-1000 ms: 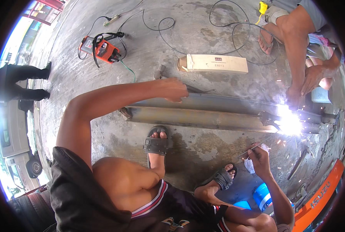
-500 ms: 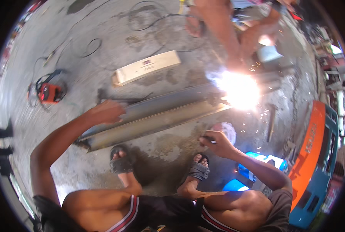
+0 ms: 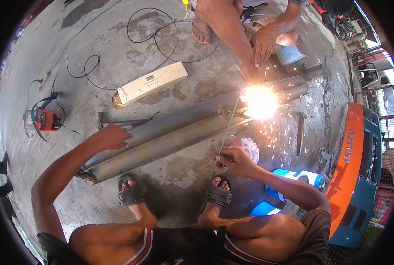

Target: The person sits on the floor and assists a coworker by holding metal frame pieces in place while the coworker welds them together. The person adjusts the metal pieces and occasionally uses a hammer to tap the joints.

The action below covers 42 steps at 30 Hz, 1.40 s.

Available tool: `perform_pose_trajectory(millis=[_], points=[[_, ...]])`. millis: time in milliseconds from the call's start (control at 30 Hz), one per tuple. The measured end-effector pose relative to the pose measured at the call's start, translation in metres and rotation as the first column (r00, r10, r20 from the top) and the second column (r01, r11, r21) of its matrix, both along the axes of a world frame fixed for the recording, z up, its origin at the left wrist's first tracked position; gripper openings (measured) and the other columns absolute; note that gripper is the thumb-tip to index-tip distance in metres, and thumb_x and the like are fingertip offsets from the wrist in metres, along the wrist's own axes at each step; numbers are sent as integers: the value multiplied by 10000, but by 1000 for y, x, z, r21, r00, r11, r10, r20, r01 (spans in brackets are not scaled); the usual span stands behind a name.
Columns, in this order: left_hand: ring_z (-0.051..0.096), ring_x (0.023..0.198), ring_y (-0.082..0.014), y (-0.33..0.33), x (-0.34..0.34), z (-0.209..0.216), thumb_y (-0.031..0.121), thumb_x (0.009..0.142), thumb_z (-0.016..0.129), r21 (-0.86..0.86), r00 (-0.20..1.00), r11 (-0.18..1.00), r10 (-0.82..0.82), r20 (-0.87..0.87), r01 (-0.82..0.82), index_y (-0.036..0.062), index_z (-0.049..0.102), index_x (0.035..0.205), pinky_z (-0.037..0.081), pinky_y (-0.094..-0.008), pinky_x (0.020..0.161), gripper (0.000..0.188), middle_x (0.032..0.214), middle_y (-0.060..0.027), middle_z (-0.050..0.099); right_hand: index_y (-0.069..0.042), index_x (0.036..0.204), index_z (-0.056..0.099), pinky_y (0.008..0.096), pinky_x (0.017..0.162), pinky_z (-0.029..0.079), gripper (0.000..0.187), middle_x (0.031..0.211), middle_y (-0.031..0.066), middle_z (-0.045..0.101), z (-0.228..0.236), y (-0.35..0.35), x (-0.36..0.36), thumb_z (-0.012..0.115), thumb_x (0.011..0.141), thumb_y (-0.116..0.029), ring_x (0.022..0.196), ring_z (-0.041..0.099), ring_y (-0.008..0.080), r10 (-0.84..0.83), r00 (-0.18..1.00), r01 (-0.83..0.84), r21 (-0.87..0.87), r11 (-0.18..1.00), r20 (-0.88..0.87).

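Observation:
Two long steel channels (image 3: 161, 144) lie side by side on the concrete, slanting up to the right. My left hand (image 3: 112, 136) is over their left part, its fingers loosely bent and a little apart; I cannot tell whether it touches the steel. Between thumb and fingers, my right hand (image 3: 236, 160) pinches a thin metal rod (image 3: 228, 130). The rod rises across the channels toward a glaring welding arc (image 3: 261, 102), which hides the spot beneath it and throws sparks. Beyond the arc, another person's hand (image 3: 251, 72) is close to the glare, and their other hand (image 3: 264, 44) hangs nearby.
A hammer (image 3: 122, 121) lies behind the channels, below a long cardboard box (image 3: 150, 84). Black cable (image 3: 155, 42) loops over the floor. A red and black machine (image 3: 42, 120) stands left. Rightward are a pinkish bundle (image 3: 246, 148), blue cans (image 3: 285, 179) and an orange and teal vehicle panel (image 3: 345, 154).
The view has steadied and the scene sits slightly further left. The rod in my right hand now shows clearly. The arc still burns, with sparks spreading more widely. My left hand stays over the channels.

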<state>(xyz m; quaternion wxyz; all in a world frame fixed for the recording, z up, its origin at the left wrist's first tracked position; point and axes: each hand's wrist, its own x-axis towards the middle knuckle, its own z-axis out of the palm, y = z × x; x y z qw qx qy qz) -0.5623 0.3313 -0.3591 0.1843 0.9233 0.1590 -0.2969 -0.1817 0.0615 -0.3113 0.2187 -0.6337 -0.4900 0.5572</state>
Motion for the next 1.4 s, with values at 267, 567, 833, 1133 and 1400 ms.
perform_pose_trajectory(millis=[267, 567, 833, 1133, 1400], points=[[687, 981, -372, -1, 11, 9, 337, 895, 727, -10, 999, 1000, 27, -30, -27, 73, 678, 1224, 528, -485, 877, 425, 1066, -167, 711, 30, 957, 693, 299, 734, 537, 259, 841, 76, 731, 2, 0, 5, 604, 1031, -202, 785, 664, 118, -4, 1000, 4, 4, 1000, 11], [683, 1002, -364, -1, 5, 5, 338, 903, 719, -5, 1000, 1000, 9, -4, -10, 76, 670, 1225, 523, -490, 860, 418, 1073, -157, 708, 47, 957, 682, 274, 679, 494, 302, 813, 57, 695, 1, 2, 5, 603, 1034, -234, 755, 615, 83, -102, 989, 105, 25, 994, -106], [673, 1027, -343, -1, 7, 0, 371, 911, 704, 4, 1000, 1000, -22, -13, 23, 82, 667, 1226, 525, -482, 867, 429, 1082, -152, 703, 43, 966, 678, 271, 672, 488, 294, 806, 45, 687, 5, 3, 6, 606, 1036, -233, 748, 607, 75, -111, 986, 116, 28, 993, -124], [671, 1026, -349, -2, 9, -3, 389, 922, 690, -2, 998, 1000, -16, -54, 16, 94, 663, 1243, 523, -479, 875, 437, 1079, -145, 697, 45, 947, 687, 280, 653, 505, 271, 794, 56, 704, 9, 6, 0, 609, 1025, -203, 717, 630, 88, -327, 921, 318, -78, 945, -209], [693, 992, -351, 1, 3, -12, 392, 919, 683, 23, 997, 997, -69, 27, 68, 107, 694, 1183, 554, -485, 833, 389, 1009, -153, 710, 67, 988, 696, 283, 666, 514, 283, 804, 73, 715, 2, 7, 12, 614, 1026, -202, 738, 644, 91, -156, 978, 171, 106, 980, -138]])
